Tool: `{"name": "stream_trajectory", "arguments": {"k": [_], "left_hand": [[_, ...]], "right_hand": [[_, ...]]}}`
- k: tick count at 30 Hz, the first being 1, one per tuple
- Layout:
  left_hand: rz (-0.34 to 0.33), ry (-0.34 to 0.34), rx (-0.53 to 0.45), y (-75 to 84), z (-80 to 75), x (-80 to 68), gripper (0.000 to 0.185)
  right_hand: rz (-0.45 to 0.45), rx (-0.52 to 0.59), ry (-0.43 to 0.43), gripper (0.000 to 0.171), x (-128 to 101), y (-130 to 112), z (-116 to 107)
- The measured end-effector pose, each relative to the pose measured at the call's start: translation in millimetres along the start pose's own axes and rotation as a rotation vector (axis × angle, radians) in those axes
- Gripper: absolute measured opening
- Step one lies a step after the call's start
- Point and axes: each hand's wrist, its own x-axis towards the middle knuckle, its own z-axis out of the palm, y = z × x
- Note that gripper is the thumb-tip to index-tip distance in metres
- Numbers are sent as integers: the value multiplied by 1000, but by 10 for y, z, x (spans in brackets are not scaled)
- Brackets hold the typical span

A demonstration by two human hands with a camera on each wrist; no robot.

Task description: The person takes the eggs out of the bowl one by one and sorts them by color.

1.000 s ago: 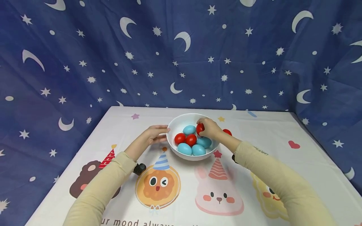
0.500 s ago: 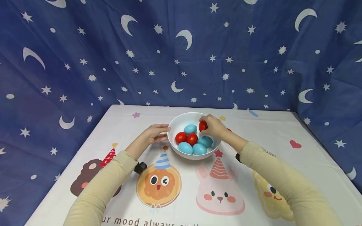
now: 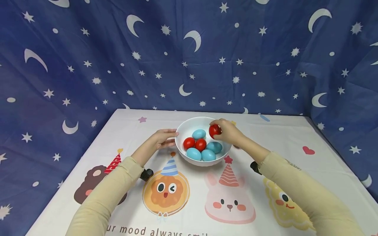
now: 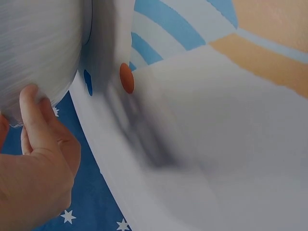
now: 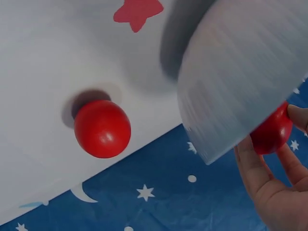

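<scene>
A dark-blue fabric backdrop with white moons and stars rises behind the white printed tablecloth, whose far edge runs near the round white bowl; cloth stretches well beyond the bowl on both sides. The left hand rests extended fingers against the bowl's outer wall. The right hand grips a glossy red egg at the right rim. Two red eggs and four light-blue eggs crowd inside. Another red egg sits outside, near the bowl.
</scene>
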Motion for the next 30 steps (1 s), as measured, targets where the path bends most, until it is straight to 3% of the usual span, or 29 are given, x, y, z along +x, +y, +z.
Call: {"name": "stream_trajectory", "arguments": {"k": [19,30], "left_hand": [[8,-8,22,5,-5,12,50],[3,-17,9,19,0,4,49]], "right_hand": [[4,89,52,50,-419,-39,-250],[-30,47,89,49,-626,25,-373]]}}
